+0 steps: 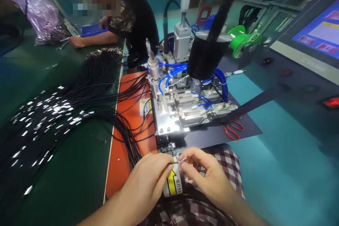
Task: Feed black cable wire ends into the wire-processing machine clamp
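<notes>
My left hand (150, 173) pinches a thin black cable (173, 163) close to its end, above the front of the machine. Fine coloured wires (181, 160) fan out from that end. Around them close the thumb and forefinger of my right hand (203, 171), at the wire tips. Below both hands lies a white label with a yellow arrow (172, 183). Just beyond is the metal machine (180, 109) with its clamps and blue air tubes. A bundle of black cables (127, 137) runs beside my left hand over the orange plate (118, 169).
Many black cables (60, 113) cover the green table at left. Red-handled scissors (234, 129) lie right of the machine. A green spool (239, 42) and a black cylinder (205, 56) stand above it. A control screen (320, 28) is at right. Another person (132, 17) works across the table.
</notes>
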A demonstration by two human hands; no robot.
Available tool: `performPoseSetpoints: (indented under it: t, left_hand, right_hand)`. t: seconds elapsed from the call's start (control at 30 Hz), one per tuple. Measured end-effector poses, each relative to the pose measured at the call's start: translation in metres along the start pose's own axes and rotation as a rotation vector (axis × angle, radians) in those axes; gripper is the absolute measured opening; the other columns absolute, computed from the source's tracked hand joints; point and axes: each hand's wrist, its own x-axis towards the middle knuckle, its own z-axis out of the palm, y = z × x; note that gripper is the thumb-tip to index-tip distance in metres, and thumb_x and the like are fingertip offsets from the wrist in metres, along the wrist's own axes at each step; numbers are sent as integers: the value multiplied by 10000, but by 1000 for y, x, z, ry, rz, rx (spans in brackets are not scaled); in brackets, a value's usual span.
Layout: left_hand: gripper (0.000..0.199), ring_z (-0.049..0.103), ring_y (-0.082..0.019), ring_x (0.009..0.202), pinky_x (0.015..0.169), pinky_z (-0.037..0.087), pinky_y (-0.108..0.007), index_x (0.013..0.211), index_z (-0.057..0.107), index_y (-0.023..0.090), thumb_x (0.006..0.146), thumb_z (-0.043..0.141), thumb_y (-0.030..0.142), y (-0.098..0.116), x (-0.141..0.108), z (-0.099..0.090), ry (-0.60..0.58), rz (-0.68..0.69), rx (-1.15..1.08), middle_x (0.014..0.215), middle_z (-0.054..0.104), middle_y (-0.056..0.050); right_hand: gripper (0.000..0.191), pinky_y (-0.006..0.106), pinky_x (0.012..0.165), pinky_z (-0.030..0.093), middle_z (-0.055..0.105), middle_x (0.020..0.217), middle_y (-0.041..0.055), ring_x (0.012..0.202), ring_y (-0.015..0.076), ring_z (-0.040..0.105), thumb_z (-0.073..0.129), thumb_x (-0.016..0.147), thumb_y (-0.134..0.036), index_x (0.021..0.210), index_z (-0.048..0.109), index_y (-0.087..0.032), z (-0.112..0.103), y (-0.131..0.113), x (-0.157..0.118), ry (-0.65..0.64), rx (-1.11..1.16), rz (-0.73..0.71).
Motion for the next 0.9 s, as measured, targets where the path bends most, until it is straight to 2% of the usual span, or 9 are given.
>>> performPoseSetpoints:
  t: [0.13, 0.23, 0.37, 0.5, 0.6, 0.7, 0.9]
  left_hand:
    - [157, 509, -198, 789, 706, 390, -338, 980, 527, 215, 927, 381, 241, 5, 7, 2, 30, 50, 51, 864, 576, -33]
    - [167, 531, -177, 766, 689, 405, -309, 963, 546, 221, 926, 384, 231, 6, 15, 4, 36, 64, -54, 855, 595, -18]
    - [192, 560, -136, 671, 615, 431, -235, 884, 575, 234, 931, 391, 262, 2, 22, 5, 47, -71, -334, 746, 604, 18]
    - [219, 526, -115, 577, 499, 413, -199, 793, 558, 223, 922, 407, 315, -2, 20, 7, 29, -189, -482, 687, 573, 26]
    - [257, 490, -104, 536, 464, 405, -188, 758, 552, 209, 922, 401, 337, -5, 18, 7, 6, -219, -539, 680, 565, 18]
    - [274, 508, -116, 579, 463, 413, -182, 741, 547, 199, 917, 407, 354, -7, 16, 7, -3, -236, -590, 691, 561, 2]
    - [229, 468, -97, 505, 424, 386, -182, 843, 545, 210, 915, 415, 384, -10, 15, 10, 9, -289, -698, 675, 546, 19]
  right_hand:
    - [105, 223, 560, 392, 542, 638, -36, 578, 107, 468, 546, 844, -246, 766, 579, -183, 0, -2, 2, 37, 30, -38]
    - [109, 220, 545, 402, 556, 657, -30, 575, 107, 482, 555, 840, -283, 805, 574, -181, -4, -1, 5, 12, 110, 1]
    - [214, 229, 526, 418, 574, 657, -13, 536, 103, 484, 515, 867, -378, 814, 558, -175, -10, 1, 10, -11, 262, 57]
    - [224, 221, 514, 395, 563, 632, -22, 512, 91, 461, 548, 851, -381, 767, 556, -174, -9, 2, 15, 1, 312, 67]
    - [211, 217, 499, 384, 560, 628, -27, 504, 90, 459, 565, 841, -382, 778, 560, -181, -4, 3, 17, -9, 355, 60]
    - [211, 211, 486, 383, 539, 611, -35, 498, 87, 450, 600, 815, -383, 770, 553, -182, 2, 3, 20, -9, 397, 51]
    - [199, 204, 487, 377, 507, 600, -44, 505, 84, 439, 618, 801, -356, 742, 548, -179, 15, 7, 19, 61, 388, 45]
